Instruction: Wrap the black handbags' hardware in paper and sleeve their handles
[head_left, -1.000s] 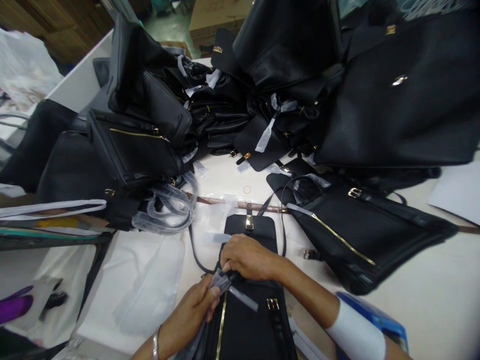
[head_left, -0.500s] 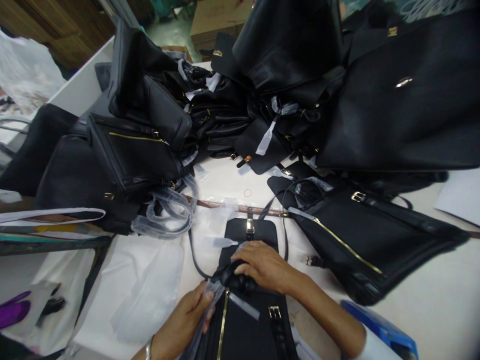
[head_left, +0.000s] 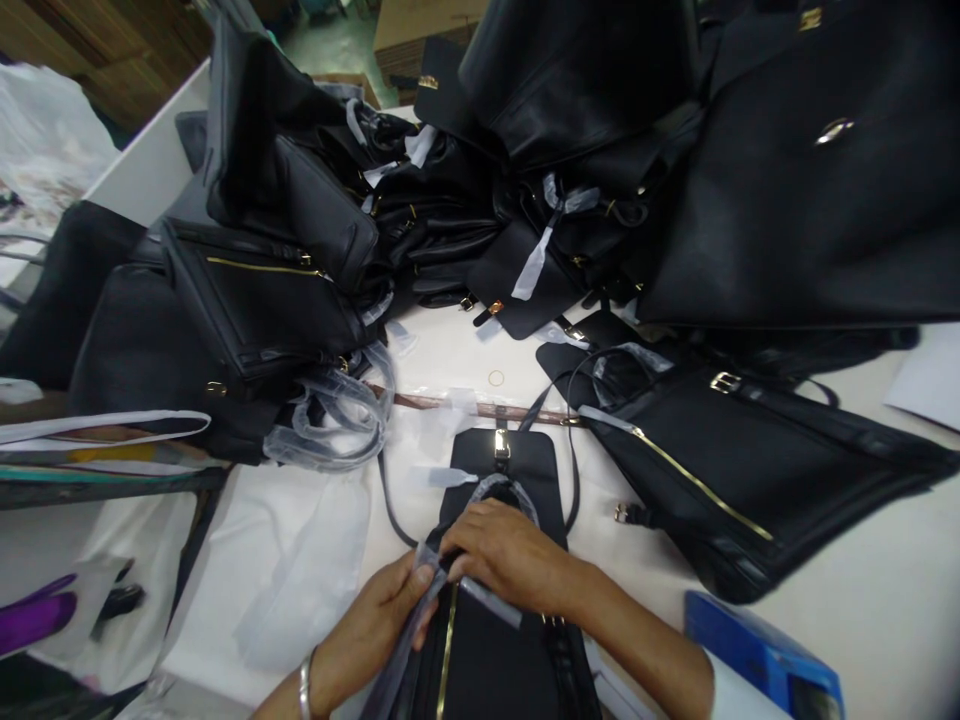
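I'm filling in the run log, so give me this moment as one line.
left hand: holding clear plastic film | right hand: over black bag, close beside film | gold zipper: on bag's front

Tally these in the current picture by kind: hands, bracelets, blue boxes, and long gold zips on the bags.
Hands: 2 (left hand, right hand)
Bracelet: 1
Blue box: 1
Long gold zips: 3 (bag under the hands, bag at right, bag at left)
Total: 7
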